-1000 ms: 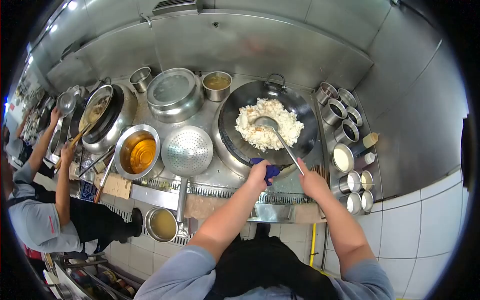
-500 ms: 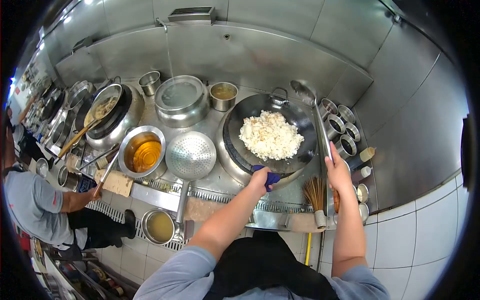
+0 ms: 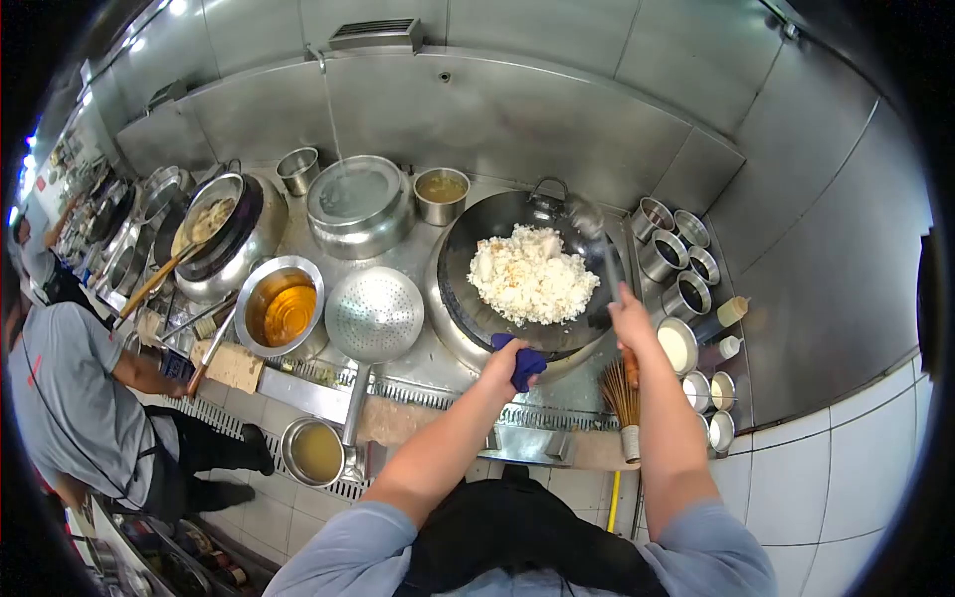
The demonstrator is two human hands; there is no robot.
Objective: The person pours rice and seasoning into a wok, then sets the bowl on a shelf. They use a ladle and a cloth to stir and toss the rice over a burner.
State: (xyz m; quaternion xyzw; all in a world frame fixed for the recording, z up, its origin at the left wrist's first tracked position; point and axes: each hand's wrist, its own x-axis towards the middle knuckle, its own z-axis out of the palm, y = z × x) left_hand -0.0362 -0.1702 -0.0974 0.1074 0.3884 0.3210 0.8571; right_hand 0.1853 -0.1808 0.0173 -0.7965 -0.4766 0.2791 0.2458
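A dark wok (image 3: 487, 214) on the stove holds a mound of white cooked rice (image 3: 532, 274) with brownish flecks. My left hand (image 3: 500, 368) is closed around a folded dark-blue cloth (image 3: 523, 364) against the wok's near rim; whatever part of the rim lies under the cloth is hidden. In my right hand (image 3: 634, 323) is a long-handled ladle (image 3: 584, 216), gripped by its handle, whose wooden end shows below the fist. The ladle's bowl hangs over the wok's far right side, apart from the rice.
Seasoning containers (image 3: 664, 254) and squeeze bottles stand at right. A bamboo brush (image 3: 619, 393) lies near the front edge. Left are a perforated strainer (image 3: 374, 313), a pot of amber liquid (image 3: 282, 306) and a pot under running water (image 3: 358, 194). A co-worker (image 3: 75, 388) stands at far left.
My right hand and the ladle have moved left, bringing its bowl from beyond the wok's right rim to over the wok. My left hand stays at the rim. The co-worker has turned and shifted.
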